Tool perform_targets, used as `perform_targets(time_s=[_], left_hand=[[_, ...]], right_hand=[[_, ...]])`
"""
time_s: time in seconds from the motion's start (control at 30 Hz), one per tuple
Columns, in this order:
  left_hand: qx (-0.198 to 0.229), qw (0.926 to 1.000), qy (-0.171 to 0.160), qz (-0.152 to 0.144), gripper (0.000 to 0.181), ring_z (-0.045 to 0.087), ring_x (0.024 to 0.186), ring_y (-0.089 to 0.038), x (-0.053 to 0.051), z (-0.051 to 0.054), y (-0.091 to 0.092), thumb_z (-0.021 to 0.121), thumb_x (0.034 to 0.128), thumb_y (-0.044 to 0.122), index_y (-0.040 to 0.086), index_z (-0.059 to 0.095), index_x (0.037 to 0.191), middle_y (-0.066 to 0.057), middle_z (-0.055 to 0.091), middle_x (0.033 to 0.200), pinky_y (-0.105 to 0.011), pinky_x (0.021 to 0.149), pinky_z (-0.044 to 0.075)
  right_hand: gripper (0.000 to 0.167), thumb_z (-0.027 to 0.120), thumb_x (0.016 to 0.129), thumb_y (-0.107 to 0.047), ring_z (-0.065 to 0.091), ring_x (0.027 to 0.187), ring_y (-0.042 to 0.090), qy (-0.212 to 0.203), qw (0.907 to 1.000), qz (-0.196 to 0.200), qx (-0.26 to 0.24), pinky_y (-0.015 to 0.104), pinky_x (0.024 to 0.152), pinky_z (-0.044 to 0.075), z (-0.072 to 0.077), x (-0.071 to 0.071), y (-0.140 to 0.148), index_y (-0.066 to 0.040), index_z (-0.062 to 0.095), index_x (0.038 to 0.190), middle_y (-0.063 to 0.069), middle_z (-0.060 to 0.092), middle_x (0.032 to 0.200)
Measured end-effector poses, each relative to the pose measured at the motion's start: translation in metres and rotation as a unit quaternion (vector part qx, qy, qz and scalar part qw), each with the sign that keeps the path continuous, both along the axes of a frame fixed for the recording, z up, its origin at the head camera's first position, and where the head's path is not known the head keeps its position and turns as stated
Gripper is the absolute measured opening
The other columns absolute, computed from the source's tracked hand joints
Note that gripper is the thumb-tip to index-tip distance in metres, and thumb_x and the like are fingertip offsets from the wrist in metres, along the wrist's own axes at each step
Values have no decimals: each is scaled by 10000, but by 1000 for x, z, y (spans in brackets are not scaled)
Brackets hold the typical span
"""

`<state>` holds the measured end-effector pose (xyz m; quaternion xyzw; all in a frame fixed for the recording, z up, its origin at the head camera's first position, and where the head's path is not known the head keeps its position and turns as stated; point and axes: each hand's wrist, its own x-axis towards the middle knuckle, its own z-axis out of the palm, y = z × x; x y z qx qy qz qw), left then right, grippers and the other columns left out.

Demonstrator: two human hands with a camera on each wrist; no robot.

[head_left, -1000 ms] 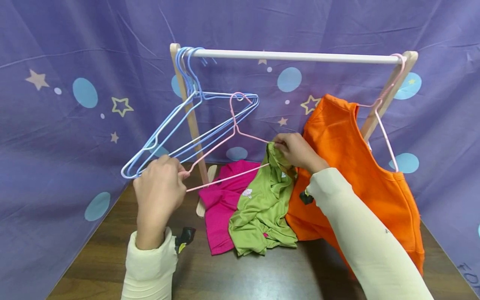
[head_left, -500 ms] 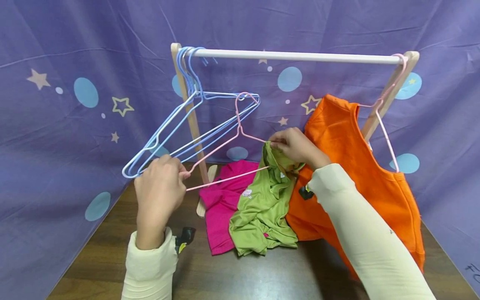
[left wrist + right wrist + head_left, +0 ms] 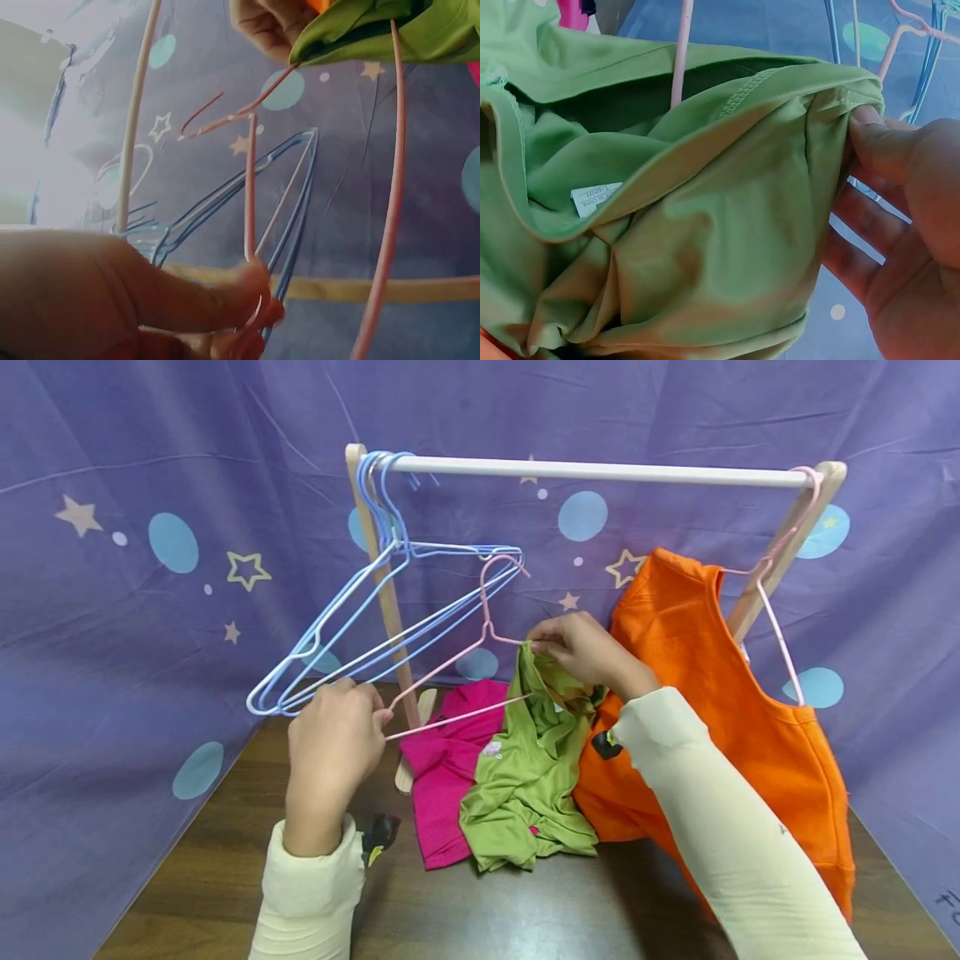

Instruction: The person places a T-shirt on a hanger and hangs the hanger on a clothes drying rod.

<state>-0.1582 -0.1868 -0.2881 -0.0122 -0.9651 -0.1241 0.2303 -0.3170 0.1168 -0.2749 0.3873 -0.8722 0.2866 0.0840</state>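
My left hand (image 3: 337, 743) grips a pink wire hanger (image 3: 442, 667) by its left end, and the left wrist view shows thumb and fingers closed around the wire. The hanger's right end goes into a green shirt (image 3: 517, 802). My right hand (image 3: 581, 647) pinches the shirt's upper edge against the hanger's shoulder. In the right wrist view the green shirt (image 3: 735, 247) gapes at its neck, with a white label (image 3: 596, 199) inside and the hanger's bottom bar (image 3: 681, 60) entering the opening. The shirt's lower part lies on the table, partly over a magenta garment (image 3: 442, 810).
A small rack with a white rail (image 3: 592, 468) stands behind. Several blue and white hangers (image 3: 330, 610) hang at its left end, close to my left hand. An orange sleeveless garment (image 3: 705, 718) hangs from another pink hanger (image 3: 772, 568) at the right, next to my right forearm.
Both hands have shifted slightly: the left to the right, the right a little to the left and up. The pink hanger has slid rightward, further into the green shirt.
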Motion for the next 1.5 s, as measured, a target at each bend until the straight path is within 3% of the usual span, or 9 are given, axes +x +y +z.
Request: perform_targets(time_s=[0.1,0.27,0.5,0.77,0.93,1.07,1.2,1.33,1.5], left_hand=[[102,9997,4,-215,117,669,888,-424,-4,-4,9,733,930,190,81,766,955,-116,688,904,-600,646,530],[232,9972,529,-475,107,700,810,-418,-11,-12,25,725,935,150,96,789,1002,-83,720,877,-590,578,532],[393,9926,1146,30,62,676,676,-472,-14,-15,30,760,900,154,130,812,923,-69,736,814,-567,495,486],[510,9926,1090,134,64,677,680,-481,-17,-15,28,768,890,155,133,814,929,-84,763,856,-568,502,491],[547,9926,1068,180,72,675,676,-481,-18,-16,26,759,888,151,136,818,928,-88,764,862,-572,502,497],[570,9933,985,183,89,679,700,-494,-19,-16,25,743,902,158,138,817,947,-94,763,875,-581,516,499],[568,9936,953,210,90,688,735,-503,-18,-15,24,752,898,149,132,816,959,-89,765,896,-591,533,503],[566,9935,963,217,87,694,753,-501,-17,-14,24,766,891,148,131,816,960,-84,766,905,-594,541,505],[530,9940,940,168,85,690,738,-501,-17,-13,25,759,891,151,131,815,952,-90,761,887,-587,528,501]], right_hand=[[126,663,993,-82,653,805,161,92,9999,103,36,352,781,534,-2,0,-2,-60,775,1046,18,762,905],[135,654,999,-93,649,812,161,216,9995,218,106,355,789,538,-2,2,-7,-67,772,1060,6,757,907],[104,679,988,-104,648,778,137,133,9999,51,68,339,777,529,-2,4,-7,-98,779,1017,-24,750,871],[108,696,979,-117,703,844,158,138,9998,-162,-51,355,802,556,-2,6,-4,-84,778,1041,17,769,928],[146,659,982,-98,701,956,241,422,9976,-501,-238,415,886,555,-6,11,-2,-47,756,1078,81,754,1023],[140,617,912,-50,627,914,291,1006,9903,-874,-395,433,861,515,-13,21,0,-28,714,1010,108,699,961],[98,698,844,-75,553,811,302,1734,9802,-932,190,425,756,479,-25,28,-2,-41,667,931,90,640,850],[190,810,821,-120,543,763,327,2314,9623,-1191,785,440,694,475,-41,27,-6,-51,649,895,88,630,830],[117,749,828,-37,541,705,350,2983,9390,-1594,630,454,610,457,-58,21,-8,-39,638,788,106,605,755]])
